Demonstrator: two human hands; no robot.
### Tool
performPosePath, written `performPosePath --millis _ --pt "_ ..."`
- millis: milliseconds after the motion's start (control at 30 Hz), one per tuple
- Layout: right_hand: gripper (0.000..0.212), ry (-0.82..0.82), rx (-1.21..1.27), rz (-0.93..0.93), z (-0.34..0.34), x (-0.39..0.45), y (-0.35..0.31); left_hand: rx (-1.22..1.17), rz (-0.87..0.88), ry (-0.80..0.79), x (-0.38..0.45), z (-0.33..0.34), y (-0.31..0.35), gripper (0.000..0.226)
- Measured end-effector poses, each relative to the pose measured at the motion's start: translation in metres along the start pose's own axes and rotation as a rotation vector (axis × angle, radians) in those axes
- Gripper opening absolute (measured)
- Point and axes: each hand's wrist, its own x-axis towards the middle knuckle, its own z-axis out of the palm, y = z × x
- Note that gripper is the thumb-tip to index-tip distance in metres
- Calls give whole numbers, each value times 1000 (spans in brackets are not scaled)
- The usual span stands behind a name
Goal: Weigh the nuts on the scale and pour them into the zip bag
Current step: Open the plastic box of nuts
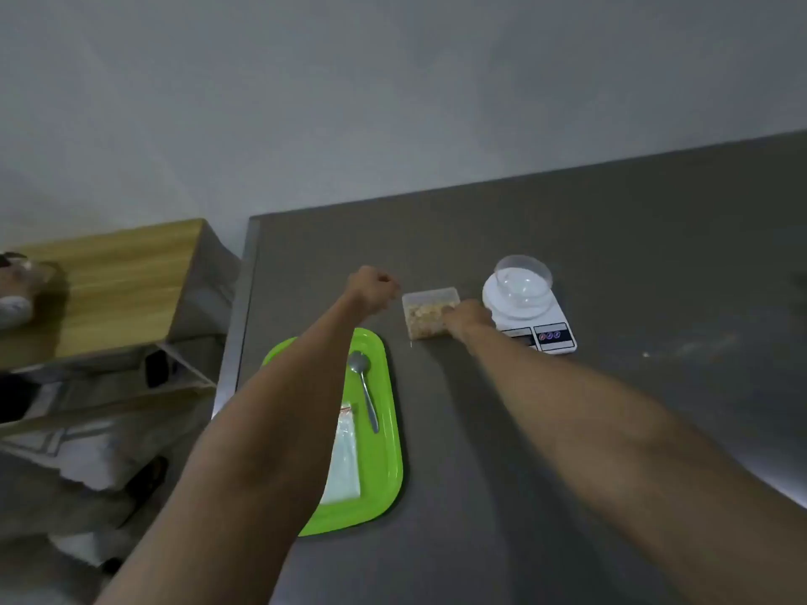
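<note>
Clear nut box (430, 312) under right hand (467, 320) grip.

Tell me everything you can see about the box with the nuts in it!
The nut box is a small, clear, rectangular plastic tub holding pale yellowish nuts. It sits upright on the grey table, between the green tray and the white scale. The right hand touches its right side; the left hand hovers just beside it. A lid cannot be made out.

Matt grey table (611, 430); glossy green plastic tray (384, 473); shiny metal spoon (364, 388); clear plastic bowl (522, 279).
</note>
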Motion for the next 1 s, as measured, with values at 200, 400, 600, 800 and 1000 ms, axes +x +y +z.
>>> performPosePath --millis 200,400,600,800,1000 --pt "58 -192 63 109 33 42 17 196 -37 -40 46 40 -13 29" --pt "65 -307 388 251 70 89 35 330 -55 -89 79 75 -26 56" --pt "47 -357 529 246 73 88 31 314 -82 -127 94 88 -34 64" --pt "53 -328 459 186 82 92 35 341 -99 -116 102 87 -33 63" --pt "51 -316 502 234 84 89 34 286 -127 -72 97 91 -35 61"
